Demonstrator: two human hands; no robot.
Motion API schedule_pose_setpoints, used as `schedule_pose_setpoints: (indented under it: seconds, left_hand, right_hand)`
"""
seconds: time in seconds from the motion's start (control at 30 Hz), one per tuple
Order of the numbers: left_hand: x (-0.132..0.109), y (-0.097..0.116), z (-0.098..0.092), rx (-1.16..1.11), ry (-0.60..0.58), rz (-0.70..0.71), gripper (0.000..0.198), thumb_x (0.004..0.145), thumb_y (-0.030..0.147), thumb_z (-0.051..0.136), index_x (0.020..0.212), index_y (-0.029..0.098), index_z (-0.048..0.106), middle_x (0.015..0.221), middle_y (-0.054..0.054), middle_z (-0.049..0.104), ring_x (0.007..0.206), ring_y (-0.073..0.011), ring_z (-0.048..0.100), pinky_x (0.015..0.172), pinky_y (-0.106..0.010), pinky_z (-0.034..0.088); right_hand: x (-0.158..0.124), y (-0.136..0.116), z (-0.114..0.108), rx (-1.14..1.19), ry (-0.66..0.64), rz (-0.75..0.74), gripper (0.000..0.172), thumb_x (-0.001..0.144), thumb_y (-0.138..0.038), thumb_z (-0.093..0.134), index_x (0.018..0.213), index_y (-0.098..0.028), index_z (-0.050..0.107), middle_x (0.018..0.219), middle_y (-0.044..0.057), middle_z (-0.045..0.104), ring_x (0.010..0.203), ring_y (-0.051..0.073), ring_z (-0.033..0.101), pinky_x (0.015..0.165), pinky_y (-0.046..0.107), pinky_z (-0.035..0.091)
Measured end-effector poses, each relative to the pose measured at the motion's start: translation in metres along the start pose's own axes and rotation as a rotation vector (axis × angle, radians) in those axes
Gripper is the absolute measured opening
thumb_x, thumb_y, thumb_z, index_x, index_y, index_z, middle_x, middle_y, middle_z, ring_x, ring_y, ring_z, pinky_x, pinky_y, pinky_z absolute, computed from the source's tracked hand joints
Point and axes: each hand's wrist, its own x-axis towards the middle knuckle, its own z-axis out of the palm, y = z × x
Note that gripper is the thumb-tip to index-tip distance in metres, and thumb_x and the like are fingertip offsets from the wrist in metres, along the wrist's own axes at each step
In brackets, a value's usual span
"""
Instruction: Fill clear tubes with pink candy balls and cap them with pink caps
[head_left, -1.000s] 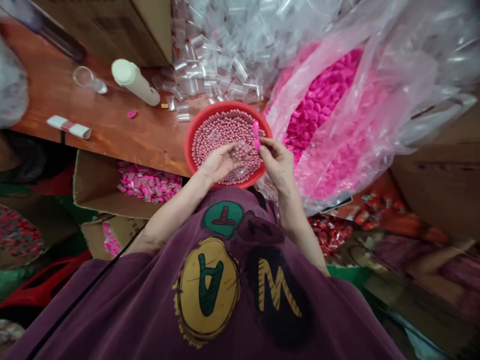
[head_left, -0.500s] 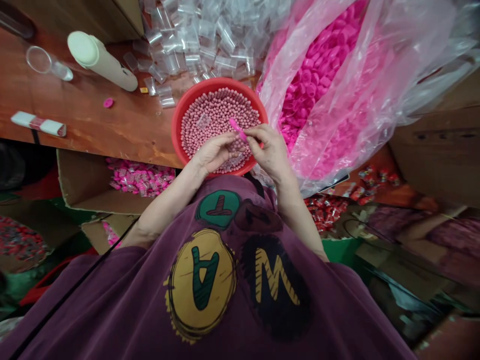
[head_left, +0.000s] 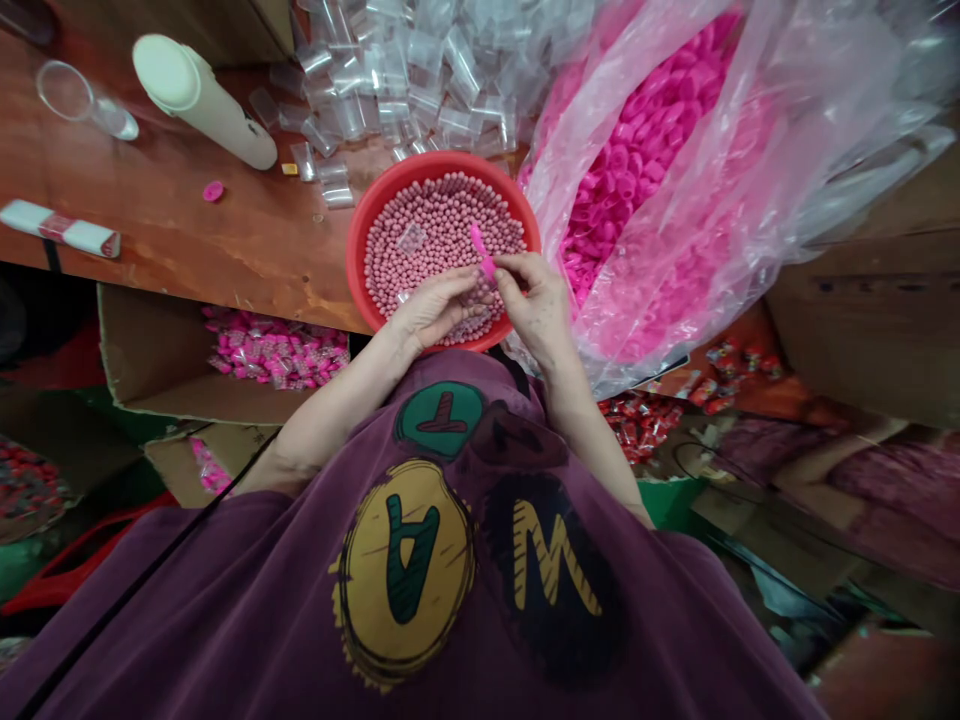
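Observation:
Over a red basin (head_left: 358,255) full of small pink beads (head_left: 427,205), my two hands meet near its front right. My right hand (head_left: 538,305) pinches a bright pink plastic cap (head_left: 487,267), its flip lid standing up. My left hand (head_left: 435,308) curls around what looks like a small clear plastic container (head_left: 478,293) just under the cap; fingers partly hide it. Beads show around or through it, and I cannot tell which. A clear piece (head_left: 411,238) lies on the beads.
Behind the basin lies a heap of clear containers (head_left: 405,75). A plastic bag (head_left: 577,180) of pink caps stands at right. On the left are a pale cylinder (head_left: 202,100) and a loose pink cap (head_left: 214,191). Below the table edge sits a carton (head_left: 150,370) with filled pink-capped containers.
The pink cap's lid now stands more upright, and the cap sits slightly lower between my fingers. My hands stay together over the basin. The view has shifted slightly.

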Motion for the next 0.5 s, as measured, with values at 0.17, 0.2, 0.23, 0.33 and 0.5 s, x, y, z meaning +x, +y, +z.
schedule_pose_setpoints:
  seconds: [0.17,0.2,0.23,0.33,0.5]
  left_hand:
    - [-0.006,-0.007,0.006,0.038,0.068,0.028,0.001,0.098,0.015,0.080,0.099,0.015,0.079,0.083,-0.001,0.077,0.076,-0.0109,0.072,0.085,-0.024,0.058]
    - [-0.007,-0.009,0.008,0.036,0.079,0.039,0.000,0.099,0.015,0.079,0.099,0.015,0.079,0.082,-0.001,0.076,0.075,-0.0105,0.072,0.085,-0.023,0.058]
    - [-0.008,-0.010,0.010,0.031,0.092,0.051,0.002,0.100,0.015,0.078,0.099,0.015,0.080,0.082,0.000,0.075,0.074,-0.0101,0.071,0.085,-0.023,0.058]
    - [-0.013,-0.014,0.017,0.007,0.126,0.089,0.007,0.102,0.012,0.075,0.099,0.015,0.080,0.080,0.001,0.074,0.071,-0.0091,0.068,0.082,-0.022,0.057]
    - [-0.018,-0.010,0.026,0.036,0.151,0.105,0.014,0.103,0.008,0.069,0.103,0.015,0.081,0.078,0.002,0.072,0.070,-0.0083,0.065,0.073,-0.019,0.053]
  right_hand:
    - [-0.006,0.003,0.004,0.011,-0.007,0.034,0.035,0.109,-0.053,0.062,0.112,-0.024,0.080,0.106,0.006,0.079,0.099,0.021,0.073,0.095,0.041,0.063]
    - [-0.008,0.001,0.003,-0.001,-0.010,0.030,0.036,0.110,-0.054,0.061,0.112,-0.024,0.080,0.105,0.006,0.079,0.098,0.021,0.073,0.094,0.041,0.063]
    - [-0.010,0.000,0.003,-0.021,-0.012,0.023,0.036,0.111,-0.054,0.059,0.111,-0.025,0.080,0.104,0.006,0.078,0.098,0.021,0.073,0.094,0.041,0.063]
    - [-0.018,-0.011,0.004,-0.114,-0.002,-0.025,0.037,0.115,-0.050,0.051,0.115,-0.025,0.079,0.108,0.008,0.077,0.102,0.024,0.074,0.097,0.044,0.064]
    - [-0.031,-0.031,0.005,-0.187,0.013,-0.095,0.041,0.117,-0.042,0.041,0.133,-0.025,0.074,0.123,0.014,0.077,0.119,0.028,0.073,0.109,0.053,0.064]
